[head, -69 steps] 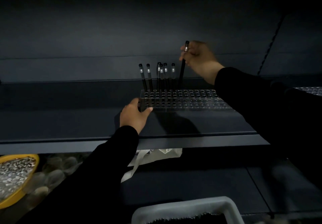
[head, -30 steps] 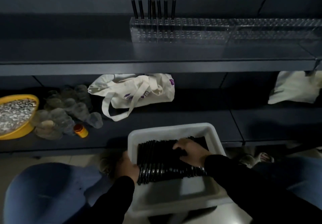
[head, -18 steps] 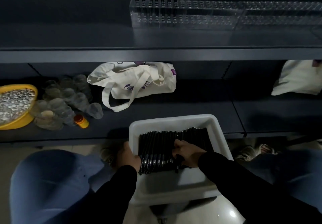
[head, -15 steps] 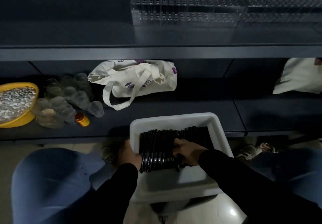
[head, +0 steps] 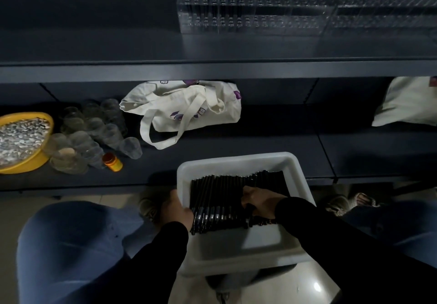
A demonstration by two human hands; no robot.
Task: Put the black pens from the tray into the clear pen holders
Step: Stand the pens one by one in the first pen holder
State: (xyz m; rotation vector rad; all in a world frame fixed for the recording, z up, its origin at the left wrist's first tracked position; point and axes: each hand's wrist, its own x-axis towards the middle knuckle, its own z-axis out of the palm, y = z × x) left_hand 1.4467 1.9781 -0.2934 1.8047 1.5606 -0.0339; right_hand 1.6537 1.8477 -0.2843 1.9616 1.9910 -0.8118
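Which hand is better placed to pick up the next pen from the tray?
The right hand: it lies on the pens inside the tray, fingers curled among them. The left hand grips the tray's left rim, steadying it.

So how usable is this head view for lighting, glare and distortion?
Head view: dim overall, with the shelves nearly black; the pens in the tray merge into one dark mass; a small glare spot sits on the floor lower right; wide-angle bending curves the shelf edges; the clear holders read faintly; hands look slightly soft.
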